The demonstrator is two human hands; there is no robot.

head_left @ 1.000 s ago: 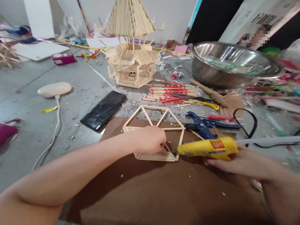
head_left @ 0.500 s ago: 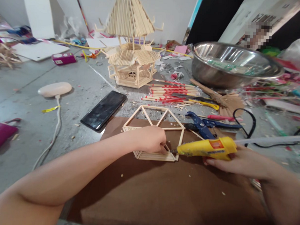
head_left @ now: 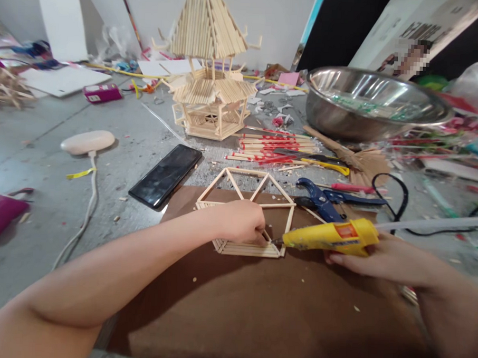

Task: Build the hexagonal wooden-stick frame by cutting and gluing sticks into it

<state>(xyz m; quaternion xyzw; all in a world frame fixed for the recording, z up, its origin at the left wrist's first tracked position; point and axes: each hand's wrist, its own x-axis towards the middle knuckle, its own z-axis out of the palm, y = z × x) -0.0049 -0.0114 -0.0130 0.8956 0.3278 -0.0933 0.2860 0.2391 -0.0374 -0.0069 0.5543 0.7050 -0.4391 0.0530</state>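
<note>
Your left hand (head_left: 243, 221) is bent over a six-sided frame (head_left: 251, 250) of smooth, pale round sticks, which straddles the far edge of the matte brown board (head_left: 256, 317). Its fingers are drawn together, but the knuckles hide the tips, so I cannot tell whether they pinch a stick. Your right hand (head_left: 390, 257) is wrapped firmly around a yellow plastic glue gun (head_left: 327, 236), its narrow nozzle near the frame's slatted near side. A glossy black phone (head_left: 165, 176) lies by the board's far left corner.
</note>
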